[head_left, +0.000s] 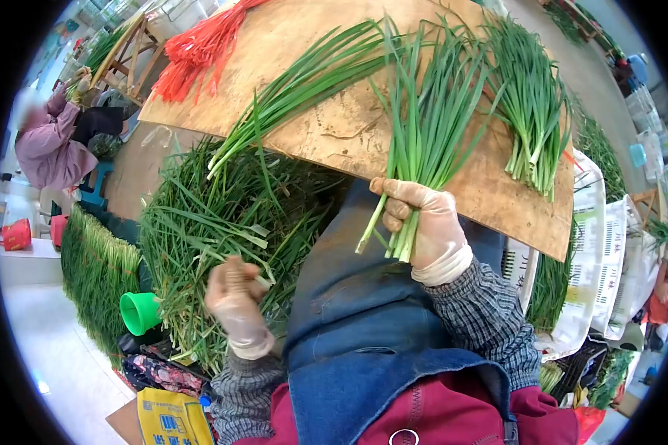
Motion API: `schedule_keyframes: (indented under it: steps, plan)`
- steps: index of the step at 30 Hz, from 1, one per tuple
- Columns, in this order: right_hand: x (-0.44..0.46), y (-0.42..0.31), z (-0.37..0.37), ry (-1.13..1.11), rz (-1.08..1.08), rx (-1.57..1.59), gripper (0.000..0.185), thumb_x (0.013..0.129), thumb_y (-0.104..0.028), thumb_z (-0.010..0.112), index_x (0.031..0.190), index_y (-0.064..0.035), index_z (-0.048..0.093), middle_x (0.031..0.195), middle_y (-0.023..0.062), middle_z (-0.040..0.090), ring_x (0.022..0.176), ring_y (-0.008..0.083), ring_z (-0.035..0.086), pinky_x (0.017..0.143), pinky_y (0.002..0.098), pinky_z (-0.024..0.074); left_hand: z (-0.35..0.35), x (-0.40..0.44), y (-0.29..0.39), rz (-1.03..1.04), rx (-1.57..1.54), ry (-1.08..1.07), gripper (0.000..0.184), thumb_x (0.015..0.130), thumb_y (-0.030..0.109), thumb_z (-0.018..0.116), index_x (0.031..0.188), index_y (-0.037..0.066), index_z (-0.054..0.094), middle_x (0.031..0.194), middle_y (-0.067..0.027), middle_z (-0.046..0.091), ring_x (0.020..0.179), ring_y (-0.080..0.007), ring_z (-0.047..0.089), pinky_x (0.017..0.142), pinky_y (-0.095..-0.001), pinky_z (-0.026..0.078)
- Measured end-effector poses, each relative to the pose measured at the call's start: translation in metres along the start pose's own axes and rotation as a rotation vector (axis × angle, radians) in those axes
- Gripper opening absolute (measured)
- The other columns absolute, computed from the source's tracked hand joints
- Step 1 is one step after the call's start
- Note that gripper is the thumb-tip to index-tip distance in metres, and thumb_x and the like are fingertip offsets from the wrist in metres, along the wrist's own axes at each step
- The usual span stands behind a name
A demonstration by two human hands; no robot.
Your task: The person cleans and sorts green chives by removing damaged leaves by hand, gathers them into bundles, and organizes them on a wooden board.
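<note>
In my right hand (430, 222), gloved in thin translucent plastic, is a bunch of garlic chives (427, 111). The fingers wrap its pale lower stems, and the leaves fan up over the board; one stem sticks out lower left. My left hand (237, 304), also gloved, is blurred over a heap of loose chive leaves (208, 215). Its fingers look curled; whether anything is in them I cannot make out. More chives (312, 70) lie loosely across the left of the wooden board (334, 137), and a thicker bunch (531, 104) rests at its right.
Red ties (200, 55) lie at the board's far left. Bundled chives (100, 274) stand on the left by a green cup (139, 313). White crates (590, 245) stand at the right. Another person (56, 141) sits at the upper left; a yellow bag (172, 417) is below.
</note>
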State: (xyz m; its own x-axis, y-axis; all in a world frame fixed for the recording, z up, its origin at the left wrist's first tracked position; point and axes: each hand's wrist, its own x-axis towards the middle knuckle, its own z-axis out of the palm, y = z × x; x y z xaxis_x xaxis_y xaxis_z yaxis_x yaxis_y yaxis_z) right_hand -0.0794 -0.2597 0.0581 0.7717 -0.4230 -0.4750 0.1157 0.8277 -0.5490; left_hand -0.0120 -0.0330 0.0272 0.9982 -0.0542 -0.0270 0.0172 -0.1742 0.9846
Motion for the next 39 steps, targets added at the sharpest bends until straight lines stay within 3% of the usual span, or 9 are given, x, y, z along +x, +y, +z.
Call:
schedule_keyframes:
  steps: [4,8,12,18,22,29,30,32,39]
  plan:
    - [0.0,0.016,0.011,0.051,0.006,-0.06,0.01,0.074,0.0,0.066,0.079,0.0066,0.061,0.056,0.0023,0.051,0.045,0.0098,0.046,0.04,0.0216,0.037,0.05,-0.012,0.036,-0.052,-0.042,-0.488,0.021,0.076,0.012,0.068,0.093,0.002,0.062,0.084,-0.0072,0.062,0.07,-0.0125,0.058,0.066,-0.0221,0.047]
    - [-0.001,0.02,0.011,0.045,-0.017,-0.023,0.007,0.075,0.002,0.062,0.079,0.0072,0.059,0.057,0.0055,0.053,0.045,0.0101,0.047,0.041,0.022,0.038,0.084,-0.006,0.05,-0.419,-0.2,-0.621,0.015,0.079,0.013,0.064,0.083,-0.001,0.059,0.064,-0.0013,0.056,0.055,-0.0067,0.049,0.051,-0.02,0.039]
    - [-0.004,0.02,0.012,0.021,-0.056,-0.127,0.01,0.078,0.001,0.053,0.083,0.0081,0.058,0.067,0.01,0.058,0.046,0.0099,0.046,0.043,0.0228,0.0391,0.058,-0.007,0.027,-0.049,0.09,-0.653,0.009,0.081,0.008,0.06,0.077,0.0,0.059,0.058,-0.0029,0.055,0.048,-0.0074,0.048,0.041,-0.0221,0.036]
    - [0.009,-0.026,-0.004,-0.161,-0.078,0.021,0.014,0.079,-0.009,0.055,0.083,0.0047,0.059,0.058,0.003,0.052,0.048,0.011,0.045,0.049,0.0243,0.0441,-0.025,0.059,-0.012,0.516,1.154,-0.278,0.014,0.082,0.009,0.055,0.088,0.0,0.063,0.093,-0.0121,0.062,0.081,-0.0217,0.058,0.073,-0.0322,0.048]
    - [0.007,-0.005,0.004,-0.109,0.02,0.1,0.023,0.079,-0.01,0.056,0.099,0.0005,0.055,0.074,0.007,0.059,0.074,0.0199,0.06,0.065,0.0314,0.0537,0.041,0.099,-0.04,0.46,0.826,-0.348,0.051,0.083,0.023,0.057,0.122,-0.006,0.044,0.118,-0.0231,0.051,0.109,-0.0332,0.05,0.095,-0.039,0.039]
    - [0.021,-0.014,-0.022,-0.23,0.168,0.355,0.029,0.079,-0.005,0.053,0.106,0.0041,0.048,0.085,0.008,0.055,0.066,0.0132,0.054,0.06,0.0309,0.0477,-0.011,0.084,-0.031,0.608,0.332,-0.029,0.014,0.088,0.01,0.053,0.098,0.005,0.061,0.071,-0.0059,0.062,0.057,-0.0119,0.057,0.048,-0.0208,0.046]
    - [0.022,-0.011,-0.021,-0.242,0.181,0.365,0.029,0.079,-0.005,0.053,0.107,0.0041,0.048,0.084,0.0078,0.055,0.064,0.0125,0.052,0.058,0.0297,0.0464,-0.038,0.08,-0.016,0.264,0.408,0.112,0.015,0.087,0.008,0.052,0.098,0.007,0.062,0.07,-0.0045,0.062,0.054,-0.0105,0.055,0.045,-0.0203,0.044]
    - [0.023,-0.001,-0.022,-0.183,0.203,0.339,0.019,0.08,-0.007,0.053,0.097,0.0021,0.051,0.075,0.0057,0.051,0.056,0.0103,0.043,0.053,0.0271,0.0397,-0.093,0.105,-0.041,0.516,1.134,0.339,0.019,0.083,0.009,0.057,0.101,0.003,0.059,0.082,-0.0116,0.061,0.073,-0.0219,0.058,0.068,-0.0351,0.047]
    - [0.013,-0.011,-0.015,-0.257,0.149,0.311,0.016,0.086,-0.012,0.051,0.095,0.0011,0.052,0.058,-0.0026,0.037,0.043,0.0058,0.033,0.039,0.0226,0.0298,0.015,0.138,0.02,0.644,0.97,0.029,0.029,0.081,0.019,0.06,0.106,0.003,0.058,0.104,-0.0183,0.059,0.098,-0.0316,0.053,0.087,-0.0384,0.041]
